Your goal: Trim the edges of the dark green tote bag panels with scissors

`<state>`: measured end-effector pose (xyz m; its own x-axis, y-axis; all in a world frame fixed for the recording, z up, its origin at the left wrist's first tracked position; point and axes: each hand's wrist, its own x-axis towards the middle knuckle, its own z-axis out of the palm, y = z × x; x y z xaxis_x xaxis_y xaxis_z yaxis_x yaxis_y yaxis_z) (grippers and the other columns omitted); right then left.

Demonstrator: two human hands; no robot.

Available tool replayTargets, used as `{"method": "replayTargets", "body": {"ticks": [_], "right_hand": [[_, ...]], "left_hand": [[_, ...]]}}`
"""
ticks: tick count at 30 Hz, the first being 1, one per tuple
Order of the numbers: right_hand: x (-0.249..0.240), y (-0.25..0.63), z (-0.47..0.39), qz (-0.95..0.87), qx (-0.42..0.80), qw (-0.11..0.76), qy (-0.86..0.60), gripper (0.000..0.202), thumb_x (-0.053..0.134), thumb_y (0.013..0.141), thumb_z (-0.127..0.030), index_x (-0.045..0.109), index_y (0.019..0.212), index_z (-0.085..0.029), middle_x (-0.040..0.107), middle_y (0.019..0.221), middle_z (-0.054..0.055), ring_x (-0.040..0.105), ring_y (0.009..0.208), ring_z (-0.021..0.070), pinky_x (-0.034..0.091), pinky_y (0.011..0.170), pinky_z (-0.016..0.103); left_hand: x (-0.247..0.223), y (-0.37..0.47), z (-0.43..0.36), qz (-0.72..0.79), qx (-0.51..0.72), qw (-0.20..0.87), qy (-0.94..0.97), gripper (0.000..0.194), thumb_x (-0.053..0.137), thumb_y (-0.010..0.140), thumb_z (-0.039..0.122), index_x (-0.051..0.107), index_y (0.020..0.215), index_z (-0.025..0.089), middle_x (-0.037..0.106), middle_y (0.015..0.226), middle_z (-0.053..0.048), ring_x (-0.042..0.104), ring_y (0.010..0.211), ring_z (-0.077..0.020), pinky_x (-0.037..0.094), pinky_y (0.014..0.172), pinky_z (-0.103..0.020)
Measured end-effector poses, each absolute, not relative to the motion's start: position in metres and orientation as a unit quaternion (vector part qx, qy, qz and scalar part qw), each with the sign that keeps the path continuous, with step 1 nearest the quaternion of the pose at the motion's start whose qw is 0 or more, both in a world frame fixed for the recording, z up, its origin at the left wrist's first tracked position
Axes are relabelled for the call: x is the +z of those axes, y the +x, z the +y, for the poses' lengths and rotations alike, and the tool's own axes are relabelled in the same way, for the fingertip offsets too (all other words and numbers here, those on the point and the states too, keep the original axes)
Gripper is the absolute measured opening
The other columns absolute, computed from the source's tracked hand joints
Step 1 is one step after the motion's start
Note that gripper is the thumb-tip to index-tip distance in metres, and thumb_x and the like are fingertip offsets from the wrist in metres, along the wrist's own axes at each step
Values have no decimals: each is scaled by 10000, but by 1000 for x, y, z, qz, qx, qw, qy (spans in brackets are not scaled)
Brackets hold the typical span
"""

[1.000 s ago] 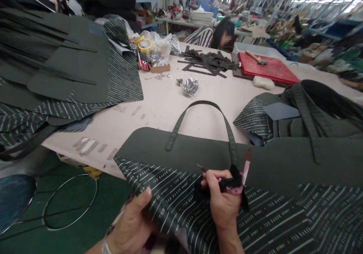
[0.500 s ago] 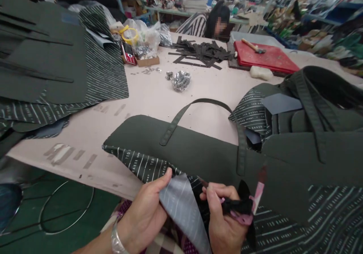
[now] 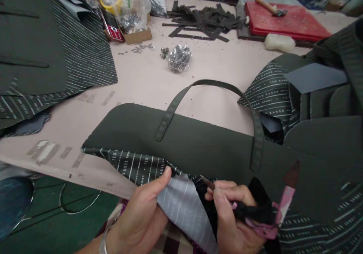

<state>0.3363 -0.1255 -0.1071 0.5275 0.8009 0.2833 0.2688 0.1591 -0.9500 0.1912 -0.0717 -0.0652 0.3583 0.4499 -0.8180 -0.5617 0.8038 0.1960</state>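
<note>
Tabletop (image 3: pixel 136 93): pale pink, scuffed
Bag panel (image 3: pixel 127 129): matte charcoal, looped handle (image 3: pixel 208 82), white-lettered lining (image 3: pixel 141 169)
Left hand (image 3: pixel 144 204): pinching folded lining
Right hand (image 3: pixel 229 216): curled round pointed blade (image 3: pixel 209 183)

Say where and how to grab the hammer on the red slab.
Probably mid-handle, from above: the hammer lies flat on the red slab, its slim wooden handle uncovered. Wrap fingers across the handle's length, clear of the dark head at the end nearer picture right.
</note>
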Motion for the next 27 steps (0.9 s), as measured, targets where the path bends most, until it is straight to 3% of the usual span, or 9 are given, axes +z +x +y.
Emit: {"method": "replayTargets", "body": {"ticks": [6, 19, 27], "right_hand": [[-106, 336, -124, -450, 207, 615, -613, 193, 617, 891, -91, 576, 755, -221, 622, 644, -66, 655, 667, 95, 545, 669, 209], [-109, 332, -123, -486, 188, 572, -634, 157, 636, 892, -121, 600, 767, -209, 650, 717, -21, 681, 712, 133, 551, 645, 242], [-112, 339, -132, -396, 259, 668, -575, 190, 614, 898, -93, 596, 754, -216, 643, 641, -36, 653, 607, 145, 596, 559, 276]], "left_hand": [[-65, 191, -73, 463, 304, 832, -36, 286, 651, 930, 345, 807, 935, 106, 808, 933, -120, 701, 1080, -297, 494, 1021, -400], [-65, 192, -75, 495, 304, 813, -40, 234, 677, 905, 287, 803, 846, 99, 806, 893, -121, 715, 1036, -301, 499, 1017, -394], [-64, 195, -69, 463, 315, 827, -62, 302, 569, 969, 280, 787, 1036, 81, 802, 965, -144, 714, 1064, -318, 496, 1036, -444]]}}
